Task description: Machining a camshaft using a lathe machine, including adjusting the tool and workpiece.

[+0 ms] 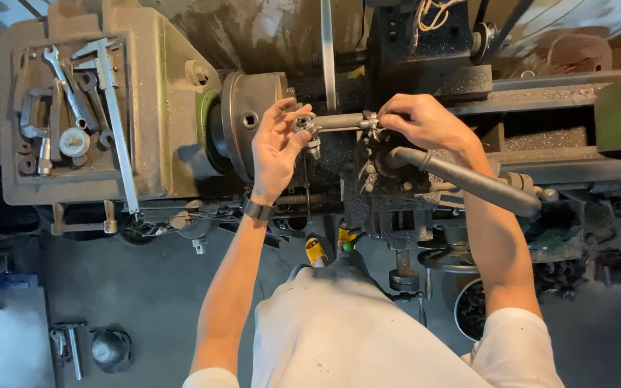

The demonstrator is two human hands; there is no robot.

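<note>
I stand over a metal lathe. My left hand (277,146) is raised by the round chuck (249,122), its fingertips pinching a small round metal part (305,126) on the near end of a steel bar (339,121). My right hand (420,121) closes over the other end of that bar, above the dark tool post (389,179). A long dark lever handle (468,181) slants out below my right wrist. I wear a dark band on my left wrist.
The headstock top (159,93) holds a recessed tray with several wrenches (73,86) and a long flat steel rule (118,122). The lathe bed (569,93) runs right. On the concrete floor lie a round bucket (468,309) of swarf, metal chips, and tools (73,348) at the lower left.
</note>
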